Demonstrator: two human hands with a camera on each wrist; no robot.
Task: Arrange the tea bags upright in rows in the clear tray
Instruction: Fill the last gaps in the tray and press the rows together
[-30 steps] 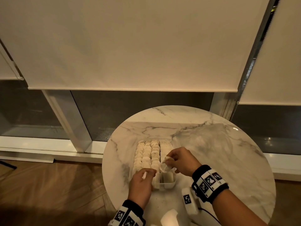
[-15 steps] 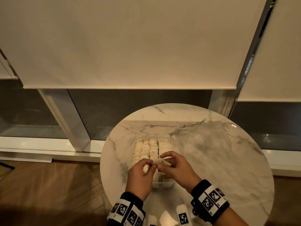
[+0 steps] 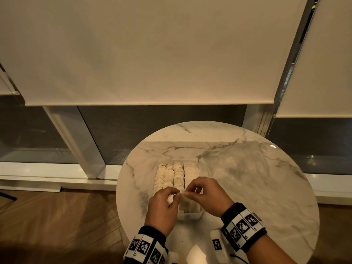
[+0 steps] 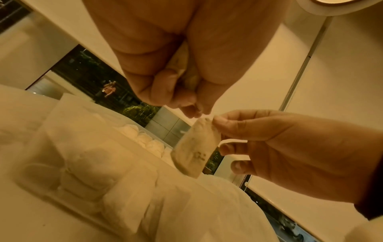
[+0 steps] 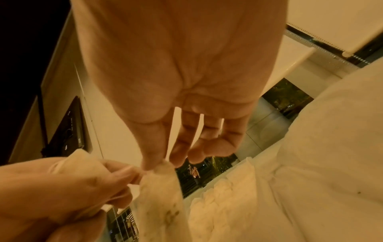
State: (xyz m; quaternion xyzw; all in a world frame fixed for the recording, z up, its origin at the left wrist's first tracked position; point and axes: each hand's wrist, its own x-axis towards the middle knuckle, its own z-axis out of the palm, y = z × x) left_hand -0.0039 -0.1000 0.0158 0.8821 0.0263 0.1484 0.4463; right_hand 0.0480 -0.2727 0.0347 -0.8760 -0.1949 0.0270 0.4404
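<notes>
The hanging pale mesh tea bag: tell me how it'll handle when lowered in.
The pale mesh tea bag dangles from its pinched top corner, so probably light and floppy. Both the left hand and right hand steady it; it may sag without neighbours' support.

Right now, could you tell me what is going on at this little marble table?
A person is filling a clear tray with tea bags on the round marble table. Most of the tray already holds upright rows of tea bags; the near right end looks unfilled. The right hand pinches the top corner of one loose tea bag hanging above the tray. The left hand touches that same top with its fingertips and grips another bag in its palm.
</notes>
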